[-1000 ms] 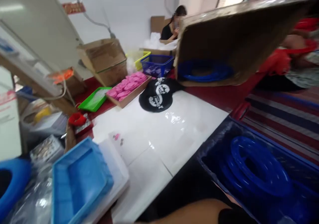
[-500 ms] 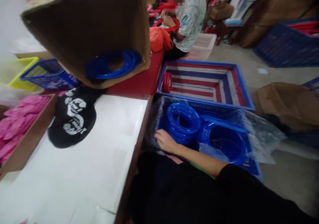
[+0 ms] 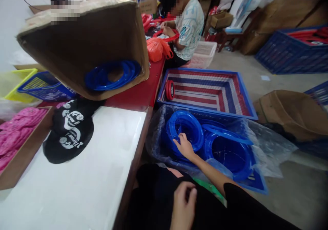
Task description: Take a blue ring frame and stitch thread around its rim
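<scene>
Two stacks of glossy blue plastic rings sit in a blue crate lined with clear plastic sheeting (image 3: 269, 144), on the floor just right of the white-topped work table (image 3: 84, 175). The right hand (image 3: 185, 146) reaches into the crate and rests on the near rim of the left stack of blue rings (image 3: 182, 129), fingers spread over the top ring; whether they actually grip it cannot be told. The right stack of blue rings (image 3: 229, 153) lies just beside it, untouched. The left hand (image 3: 183, 206) rests on the dark lap, fingers loosely curled and holding nothing. Beyond the crate stands a striped red, white and blue crate (image 3: 205, 90). On the table lie a black printed cap (image 3: 69, 132) and, farther off, a tilted brown cardboard box (image 3: 84, 39) with more blue rings inside. Far behind, a seated person in a patterned shirt (image 3: 188, 27) handles red rings.
</scene>
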Action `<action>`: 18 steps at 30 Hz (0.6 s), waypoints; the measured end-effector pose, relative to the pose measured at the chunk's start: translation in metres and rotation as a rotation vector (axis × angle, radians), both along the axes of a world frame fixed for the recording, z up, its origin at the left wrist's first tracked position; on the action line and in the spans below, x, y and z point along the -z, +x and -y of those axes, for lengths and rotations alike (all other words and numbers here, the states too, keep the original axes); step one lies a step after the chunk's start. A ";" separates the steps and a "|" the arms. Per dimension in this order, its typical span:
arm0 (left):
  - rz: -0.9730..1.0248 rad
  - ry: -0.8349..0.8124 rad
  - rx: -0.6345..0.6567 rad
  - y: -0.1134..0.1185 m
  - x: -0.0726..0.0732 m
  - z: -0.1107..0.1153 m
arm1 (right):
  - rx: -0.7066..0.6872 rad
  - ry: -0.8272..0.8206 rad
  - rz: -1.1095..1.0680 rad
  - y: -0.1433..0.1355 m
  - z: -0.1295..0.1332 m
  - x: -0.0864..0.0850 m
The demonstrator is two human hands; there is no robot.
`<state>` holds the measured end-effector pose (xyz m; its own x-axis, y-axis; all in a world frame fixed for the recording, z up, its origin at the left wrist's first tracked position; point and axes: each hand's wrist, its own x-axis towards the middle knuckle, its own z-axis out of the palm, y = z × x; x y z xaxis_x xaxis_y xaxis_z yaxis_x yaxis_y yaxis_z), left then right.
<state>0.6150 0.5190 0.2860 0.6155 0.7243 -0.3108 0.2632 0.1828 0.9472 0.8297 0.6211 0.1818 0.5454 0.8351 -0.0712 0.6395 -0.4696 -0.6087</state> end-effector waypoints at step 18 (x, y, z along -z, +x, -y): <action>0.267 0.184 -0.871 -0.066 -0.110 -0.022 | -0.771 1.123 0.171 -0.131 0.037 -0.244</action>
